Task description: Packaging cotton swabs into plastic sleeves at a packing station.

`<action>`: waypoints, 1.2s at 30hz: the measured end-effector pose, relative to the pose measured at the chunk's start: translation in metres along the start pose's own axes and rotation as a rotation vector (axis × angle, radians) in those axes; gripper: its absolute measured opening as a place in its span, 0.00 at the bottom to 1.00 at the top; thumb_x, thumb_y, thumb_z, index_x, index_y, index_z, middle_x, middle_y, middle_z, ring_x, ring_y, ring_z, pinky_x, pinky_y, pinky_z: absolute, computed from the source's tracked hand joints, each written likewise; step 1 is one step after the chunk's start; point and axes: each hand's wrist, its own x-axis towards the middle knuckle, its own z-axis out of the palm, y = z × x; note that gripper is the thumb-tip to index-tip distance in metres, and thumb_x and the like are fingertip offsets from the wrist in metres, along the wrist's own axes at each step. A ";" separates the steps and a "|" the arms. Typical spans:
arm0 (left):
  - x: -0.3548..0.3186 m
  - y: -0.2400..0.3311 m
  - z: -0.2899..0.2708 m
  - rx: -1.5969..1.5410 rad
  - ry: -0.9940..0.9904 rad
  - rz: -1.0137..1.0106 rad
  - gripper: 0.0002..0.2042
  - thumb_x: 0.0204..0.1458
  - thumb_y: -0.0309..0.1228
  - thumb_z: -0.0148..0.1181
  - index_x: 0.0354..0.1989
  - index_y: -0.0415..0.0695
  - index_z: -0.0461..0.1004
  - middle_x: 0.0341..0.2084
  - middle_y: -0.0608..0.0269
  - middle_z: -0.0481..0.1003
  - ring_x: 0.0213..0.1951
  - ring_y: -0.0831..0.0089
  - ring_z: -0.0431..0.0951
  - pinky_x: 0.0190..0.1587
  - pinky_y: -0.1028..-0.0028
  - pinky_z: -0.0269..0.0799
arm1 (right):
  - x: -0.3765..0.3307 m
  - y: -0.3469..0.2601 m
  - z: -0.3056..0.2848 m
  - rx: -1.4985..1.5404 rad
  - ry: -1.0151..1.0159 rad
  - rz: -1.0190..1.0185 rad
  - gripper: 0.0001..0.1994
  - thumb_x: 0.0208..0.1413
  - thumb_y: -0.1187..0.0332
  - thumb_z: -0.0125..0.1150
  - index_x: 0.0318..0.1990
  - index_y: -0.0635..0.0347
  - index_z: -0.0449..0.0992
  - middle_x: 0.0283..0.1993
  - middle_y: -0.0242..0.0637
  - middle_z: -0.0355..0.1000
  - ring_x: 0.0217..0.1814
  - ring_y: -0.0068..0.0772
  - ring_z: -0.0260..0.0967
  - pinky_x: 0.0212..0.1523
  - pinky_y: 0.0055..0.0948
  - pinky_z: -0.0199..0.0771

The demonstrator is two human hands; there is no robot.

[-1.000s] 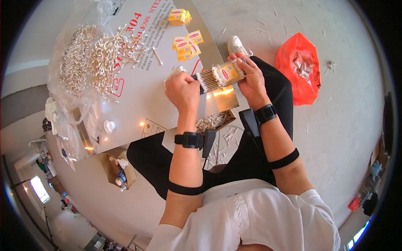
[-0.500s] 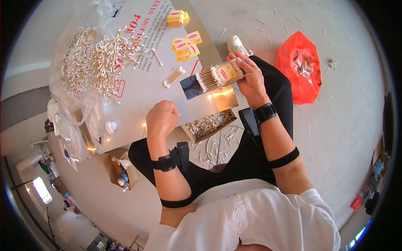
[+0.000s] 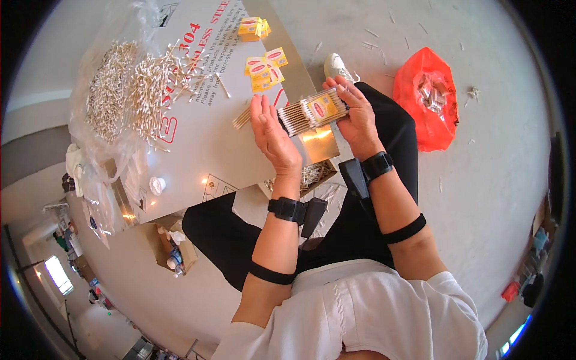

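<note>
Over the near right corner of the table, the pack of cotton swabs lies between the hands, its long axis running left to right with the right end slightly farther away; the right hand is nearer, gripping that end between thumb and fingers, while the left hand stands spread beside the other end, whether touching I cannot tell. Beyond, along the table's right edge, lie yellow cards, then yellow boxes.
</note>
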 end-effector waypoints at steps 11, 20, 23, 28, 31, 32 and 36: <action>-0.003 -0.003 0.014 0.049 -0.002 0.019 0.33 0.66 0.49 0.41 0.67 0.32 0.51 0.66 0.44 0.55 0.69 0.55 0.54 0.71 0.58 0.43 | 0.005 0.005 -0.002 -0.004 -0.007 -0.055 0.13 0.61 0.77 0.57 0.52 0.71 0.72 0.50 0.48 0.75 0.53 0.40 0.74 0.57 0.37 0.75; -0.008 -0.010 0.035 0.047 0.016 0.013 0.33 0.65 0.51 0.42 0.65 0.30 0.55 0.65 0.44 0.58 0.67 0.58 0.58 0.70 0.60 0.47 | 0.004 0.012 -0.005 -0.072 -0.079 -0.102 0.12 0.62 0.75 0.56 0.51 0.72 0.73 0.49 0.48 0.76 0.52 0.39 0.74 0.56 0.36 0.74; -0.010 -0.012 0.046 0.054 -0.058 -0.022 0.34 0.65 0.52 0.41 0.64 0.30 0.56 0.64 0.44 0.59 0.66 0.57 0.59 0.70 0.59 0.47 | 0.001 0.008 -0.002 -0.101 -0.088 -0.098 0.14 0.64 0.73 0.53 0.53 0.72 0.72 0.51 0.49 0.75 0.54 0.41 0.73 0.57 0.38 0.72; -0.015 -0.008 0.038 0.041 -0.038 0.022 0.29 0.66 0.46 0.43 0.64 0.32 0.57 0.63 0.45 0.61 0.66 0.58 0.59 0.69 0.59 0.49 | 0.001 0.005 -0.004 -0.122 -0.101 -0.064 0.16 0.63 0.69 0.55 0.55 0.71 0.70 0.52 0.48 0.74 0.54 0.41 0.73 0.58 0.38 0.72; -0.017 0.001 0.006 0.352 -0.225 0.135 0.28 0.63 0.40 0.52 0.65 0.36 0.57 0.65 0.46 0.58 0.68 0.58 0.58 0.70 0.57 0.48 | 0.004 -0.004 -0.014 -0.154 0.003 -0.196 0.18 0.60 0.63 0.61 0.50 0.70 0.74 0.47 0.44 0.76 0.49 0.36 0.73 0.55 0.33 0.72; -0.016 0.011 -0.005 0.349 -0.225 0.132 0.28 0.63 0.40 0.52 0.65 0.36 0.57 0.65 0.46 0.58 0.68 0.58 0.58 0.70 0.57 0.48 | 0.004 -0.011 -0.022 -0.231 -0.004 -0.284 0.15 0.61 0.65 0.60 0.47 0.70 0.75 0.44 0.42 0.77 0.47 0.32 0.73 0.53 0.30 0.73; -0.042 0.044 -0.058 1.454 -0.542 0.321 0.36 0.56 0.41 0.58 0.69 0.36 0.52 0.69 0.42 0.52 0.70 0.49 0.50 0.70 0.50 0.43 | -0.013 -0.017 -0.016 -0.240 0.194 -0.515 0.10 0.61 0.71 0.58 0.46 0.68 0.76 0.44 0.36 0.76 0.45 0.26 0.72 0.50 0.24 0.71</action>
